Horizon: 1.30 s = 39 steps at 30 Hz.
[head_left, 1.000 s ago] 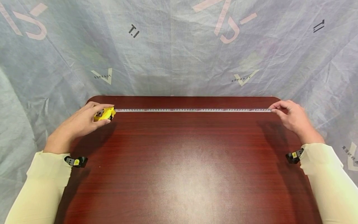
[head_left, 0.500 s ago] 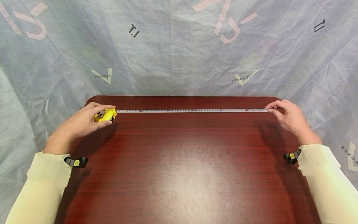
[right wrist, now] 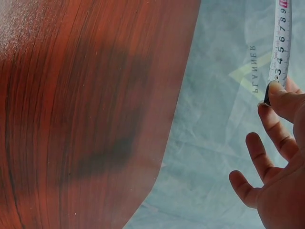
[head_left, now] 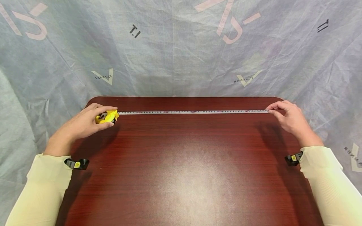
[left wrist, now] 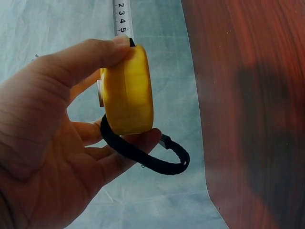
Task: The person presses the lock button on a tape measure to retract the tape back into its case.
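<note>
My left hand point(head_left: 85, 121) grips the yellow case of a tape measure point(head_left: 107, 116) near the far left of the table. In the left wrist view, thumb and fingers wrap the tape measure point(left wrist: 127, 93), and a black wrist strap point(left wrist: 152, 161) loops below it. From the case, the white blade point(head_left: 181, 112) runs straight across to the right. My right hand point(head_left: 288, 116) pinches the blade's free end between thumb and forefinger. In the right wrist view, the blade point(right wrist: 280, 52) rises from that pinch, its dark end tab at the fingertips and the other fingers spread loosely.
A dark red wooden table point(head_left: 181, 150) with rounded far corners lies beneath both hands. Grey printed sheeting point(head_left: 175, 47) hangs behind it and along both sides. Each cream sleeve carries a small black camera point(head_left: 293, 158) at the wrist.
My right hand has moved a little left with the blade's end, so the drawn-out length is shorter. The left hand and case have shifted only very slightly right.
</note>
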Available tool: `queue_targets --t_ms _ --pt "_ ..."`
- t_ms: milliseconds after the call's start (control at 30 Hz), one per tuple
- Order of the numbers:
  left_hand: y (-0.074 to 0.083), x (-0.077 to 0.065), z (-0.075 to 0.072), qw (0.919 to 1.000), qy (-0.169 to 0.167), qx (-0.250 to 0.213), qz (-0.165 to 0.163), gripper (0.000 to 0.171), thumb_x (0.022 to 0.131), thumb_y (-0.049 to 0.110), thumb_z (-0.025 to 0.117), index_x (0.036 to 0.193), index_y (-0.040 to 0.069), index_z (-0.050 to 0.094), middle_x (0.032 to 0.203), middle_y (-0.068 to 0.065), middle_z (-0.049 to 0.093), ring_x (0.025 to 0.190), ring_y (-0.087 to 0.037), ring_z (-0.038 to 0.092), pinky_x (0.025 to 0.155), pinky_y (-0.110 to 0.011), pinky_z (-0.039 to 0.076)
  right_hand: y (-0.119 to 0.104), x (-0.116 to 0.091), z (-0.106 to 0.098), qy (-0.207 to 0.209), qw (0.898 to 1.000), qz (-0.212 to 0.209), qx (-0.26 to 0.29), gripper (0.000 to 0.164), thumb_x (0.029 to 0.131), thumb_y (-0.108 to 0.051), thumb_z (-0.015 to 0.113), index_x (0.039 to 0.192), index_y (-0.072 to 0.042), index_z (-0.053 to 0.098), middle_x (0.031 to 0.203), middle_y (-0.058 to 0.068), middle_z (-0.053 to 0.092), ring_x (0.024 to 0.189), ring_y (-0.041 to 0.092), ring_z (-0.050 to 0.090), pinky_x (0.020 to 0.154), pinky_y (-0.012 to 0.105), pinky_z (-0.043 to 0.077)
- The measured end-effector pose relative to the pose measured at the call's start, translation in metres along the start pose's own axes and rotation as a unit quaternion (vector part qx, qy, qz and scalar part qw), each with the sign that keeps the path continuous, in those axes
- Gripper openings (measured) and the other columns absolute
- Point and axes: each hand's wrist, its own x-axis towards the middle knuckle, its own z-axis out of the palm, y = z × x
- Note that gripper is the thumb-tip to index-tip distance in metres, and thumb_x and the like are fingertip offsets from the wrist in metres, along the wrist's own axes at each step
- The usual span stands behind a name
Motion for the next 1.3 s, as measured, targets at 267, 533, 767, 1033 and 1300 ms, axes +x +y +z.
queue_targets --t_ms 267,533,767,1033,1300 --pt "0.0 0.001 -0.001 0.9999 0.004 -0.011 -0.001 0.057 0.095 0.028 0.078 0.147 0.023 0.054 0.131 -0.016 0.049 0.116 -0.031 0.047 0.087 -0.052 0.042 -0.004 0.0 0.002 -0.008 1.0 -0.001 0.009 0.012 0.092 0.004 0.074 0.101 -0.005 0.075 0.101 0.017 0.068 0.096 0.027 0.053 0.086 0.047 0.033" --pt "0.001 0.001 -0.001 0.9999 0.002 -0.011 0.004 0.057 0.095 0.027 0.078 0.147 0.024 0.055 0.132 -0.017 0.049 0.116 -0.03 0.047 0.087 -0.051 0.043 -0.008 0.001 0.003 -0.014 1.0 -0.008 0.018 0.013 0.092 0.005 0.074 0.101 -0.005 0.075 0.101 0.017 0.068 0.097 0.025 0.053 0.088 0.054 0.034" --pt "0.003 0.003 -0.003 0.9998 0.004 -0.011 0.014 0.057 0.095 0.029 0.078 0.147 0.025 0.056 0.13 -0.014 0.05 0.116 -0.028 0.047 0.086 -0.049 0.044 -0.009 0.003 0.003 -0.013 1.0 -0.012 0.018 0.014 0.092 0.005 0.074 0.1 -0.006 0.076 0.1 0.014 0.069 0.094 0.013 0.053 0.085 0.047 0.033" --pt "0.005 0.003 -0.004 0.9999 0.0 -0.005 0.01 0.058 0.095 0.03 0.078 0.148 0.024 0.056 0.13 -0.014 0.051 0.116 -0.028 0.048 0.086 -0.048 0.044 -0.012 0.005 0.004 -0.013 0.999 -0.02 0.028 0.015 0.091 0.007 0.074 0.098 -0.005 0.076 0.099 0.015 0.068 0.093 0.007 0.052 0.087 0.051 0.032" --pt "0.006 0.005 -0.004 0.9999 0.003 -0.005 0.013 0.058 0.093 0.027 0.08 0.147 0.023 0.058 0.127 -0.015 0.053 0.115 -0.028 0.048 0.086 -0.047 0.044 -0.014 0.006 0.008 -0.01 0.999 -0.027 0.028 0.016 0.089 0.008 0.075 0.097 -0.005 0.076 0.098 0.013 0.069 0.094 0.009 0.052 0.086 0.047 0.033"
